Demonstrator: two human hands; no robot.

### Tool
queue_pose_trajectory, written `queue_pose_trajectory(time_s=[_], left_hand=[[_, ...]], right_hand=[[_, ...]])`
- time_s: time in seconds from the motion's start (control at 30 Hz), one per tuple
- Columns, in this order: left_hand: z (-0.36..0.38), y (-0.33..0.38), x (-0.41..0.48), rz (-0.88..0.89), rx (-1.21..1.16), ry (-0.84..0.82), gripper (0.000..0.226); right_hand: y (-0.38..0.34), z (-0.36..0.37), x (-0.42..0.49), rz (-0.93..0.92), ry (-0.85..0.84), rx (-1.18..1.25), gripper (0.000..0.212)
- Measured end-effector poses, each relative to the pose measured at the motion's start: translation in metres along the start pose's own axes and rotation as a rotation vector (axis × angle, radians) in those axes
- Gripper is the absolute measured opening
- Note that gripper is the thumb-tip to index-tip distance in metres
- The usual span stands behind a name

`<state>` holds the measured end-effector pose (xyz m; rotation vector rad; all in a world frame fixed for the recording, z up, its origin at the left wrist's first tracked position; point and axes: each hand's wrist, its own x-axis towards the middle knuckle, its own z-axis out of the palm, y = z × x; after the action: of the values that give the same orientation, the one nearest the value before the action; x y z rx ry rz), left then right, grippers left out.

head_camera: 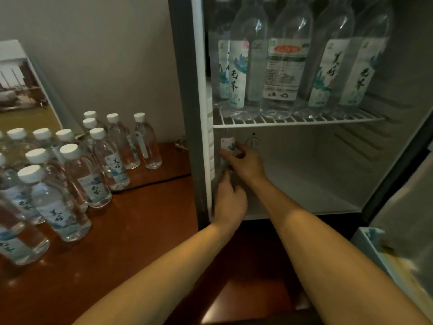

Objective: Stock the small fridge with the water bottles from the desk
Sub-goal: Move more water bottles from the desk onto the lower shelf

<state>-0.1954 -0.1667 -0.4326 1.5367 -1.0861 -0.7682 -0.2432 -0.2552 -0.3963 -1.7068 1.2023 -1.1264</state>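
Observation:
The small fridge (398, 73) stands open on the right. Several water bottles (283, 73) stand on its upper wire shelf (297, 119). Both my hands reach into the lower compartment at its left side. My right hand (246, 163) grips a water bottle (227, 144) near the back left corner; only its label shows above my fingers. My left hand (230, 202) is closer to the front, fingers curled round the lower part of what seems to be a bottle, mostly hidden. Several more white-capped bottles (103, 158) stand on the brown desk (131, 231) to the left.
A framed picture (21, 90) leans against the wall behind the desk bottles. The fridge door (407, 219) hangs open at the right, with a pale shelf on its inside. The floor of the lower compartment (316, 188) stretches right of my hands.

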Motion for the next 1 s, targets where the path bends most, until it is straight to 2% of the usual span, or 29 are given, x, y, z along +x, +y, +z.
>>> queue_pose_trajectory(time_s=[0.17, 0.27, 0.33, 0.47, 0.57, 0.67, 0.77, 0.87, 1.0], left_hand=[[-0.004, 0.006, 0.002, -0.060, -0.013, 0.006, 0.068], [-0.007, 0.011, -0.003, -0.051, -0.001, -0.004, 0.067], [-0.010, 0.015, -0.010, -0.049, 0.013, -0.027, 0.064], [-0.022, 0.017, -0.029, -0.044, 0.116, -0.144, 0.058], [-0.046, 0.018, -0.053, 0.010, 0.185, -0.193, 0.046], [-0.079, 0.016, -0.077, 0.078, 0.197, -0.154, 0.026], [-0.119, 0.013, -0.099, 0.119, 0.212, -0.079, 0.017], [-0.162, 0.006, -0.116, 0.140, 0.240, 0.039, 0.009], [-0.218, -0.014, -0.134, 0.138, 0.262, 0.207, 0.008]], right_hand=[[-0.002, 0.004, 0.006, 0.024, -0.006, -0.040, 0.036], [0.001, 0.000, 0.005, 0.117, -0.015, -0.092, 0.052], [0.002, -0.005, -0.003, 0.159, 0.010, -0.101, 0.055], [-0.001, -0.014, -0.035, 0.137, 0.115, -0.076, 0.038], [-0.015, -0.014, -0.072, 0.041, 0.185, -0.054, 0.024], [-0.034, -0.006, -0.108, -0.031, 0.243, -0.079, 0.004], [-0.054, 0.010, -0.140, -0.091, 0.240, -0.137, 0.017], [-0.070, 0.038, -0.162, -0.209, 0.148, -0.124, 0.023], [-0.091, 0.095, -0.179, -0.296, -0.001, -0.150, 0.012]])
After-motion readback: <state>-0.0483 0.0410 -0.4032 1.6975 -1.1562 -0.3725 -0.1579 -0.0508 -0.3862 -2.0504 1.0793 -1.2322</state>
